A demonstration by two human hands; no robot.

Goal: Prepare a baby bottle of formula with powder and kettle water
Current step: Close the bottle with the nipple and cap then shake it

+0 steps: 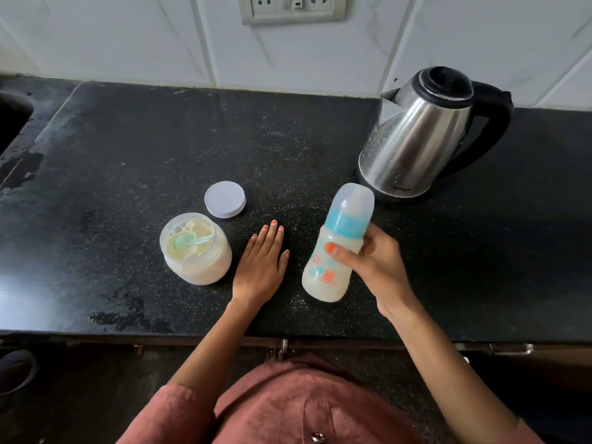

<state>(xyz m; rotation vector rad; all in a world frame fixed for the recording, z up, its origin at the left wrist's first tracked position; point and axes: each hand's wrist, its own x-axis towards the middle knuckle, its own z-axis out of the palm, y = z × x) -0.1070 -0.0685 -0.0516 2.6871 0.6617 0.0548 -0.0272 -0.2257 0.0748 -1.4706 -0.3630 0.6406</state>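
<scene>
The right hand [374,264] grips the bottle [344,224] at mid-body, cap tilted toward one o'clock; the left hand [261,261] rests flat at its nine.

Bare counter [144,149] behind jar [196,249], lid [225,199], kettle [426,136] back right

Left hand [261,267] lies flat, fingers [273,237] straight; right hand [374,264] grips the bottle [323,280].
</scene>
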